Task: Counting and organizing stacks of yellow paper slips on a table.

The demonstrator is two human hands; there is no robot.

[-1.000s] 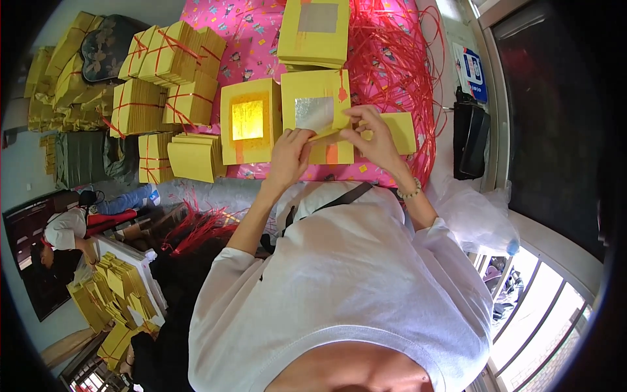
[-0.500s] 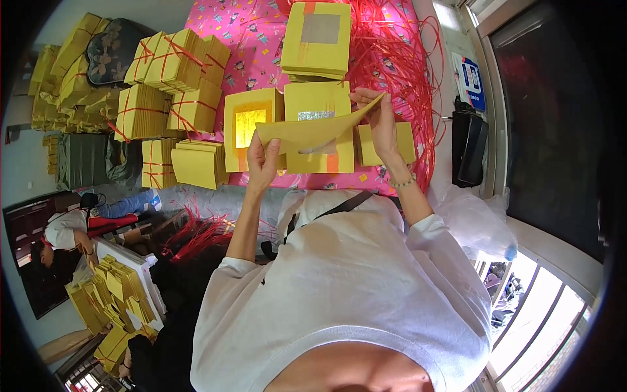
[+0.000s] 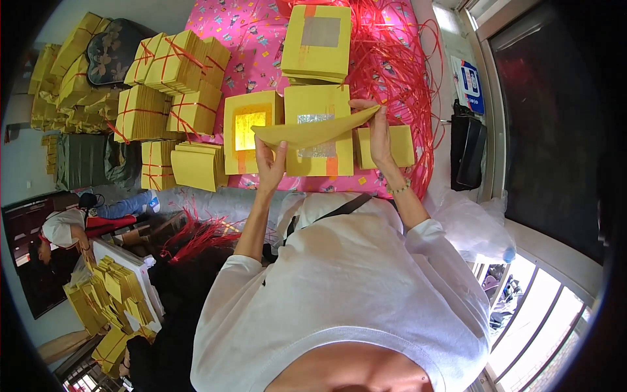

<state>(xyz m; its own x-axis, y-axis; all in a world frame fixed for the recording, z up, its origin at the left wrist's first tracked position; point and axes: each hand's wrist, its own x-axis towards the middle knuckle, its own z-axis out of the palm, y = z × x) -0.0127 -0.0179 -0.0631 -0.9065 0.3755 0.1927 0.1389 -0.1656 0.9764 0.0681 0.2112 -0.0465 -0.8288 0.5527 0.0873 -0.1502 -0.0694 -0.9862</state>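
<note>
Between my two hands hangs a yellow paper sheet (image 3: 313, 132), sagging in the middle and held by its ends. My left hand (image 3: 270, 160) pinches the left end, and my right hand (image 3: 379, 134) grips the right end, its fingers partly behind the paper. Beneath it sits a stack of yellow paper with a silver foil square (image 3: 318, 98), partly covered by the sheet. To its left is a stack with a gold foil square (image 3: 251, 108). A smaller plain yellow stack (image 3: 401, 147) lies beside my right hand.
A taller stack of foil paper (image 3: 317, 42) stands farther back on the pink patterned cloth (image 3: 251, 39). Loose red plastic strips (image 3: 398, 72) spread along the right. Tied yellow bundles (image 3: 173, 68) pile up at left. A person (image 3: 62, 228) is at far left.
Both hands have shifted a little; the sheet's right end is lower and its middle sags more evenly. The sheet stays held at both ends.
</note>
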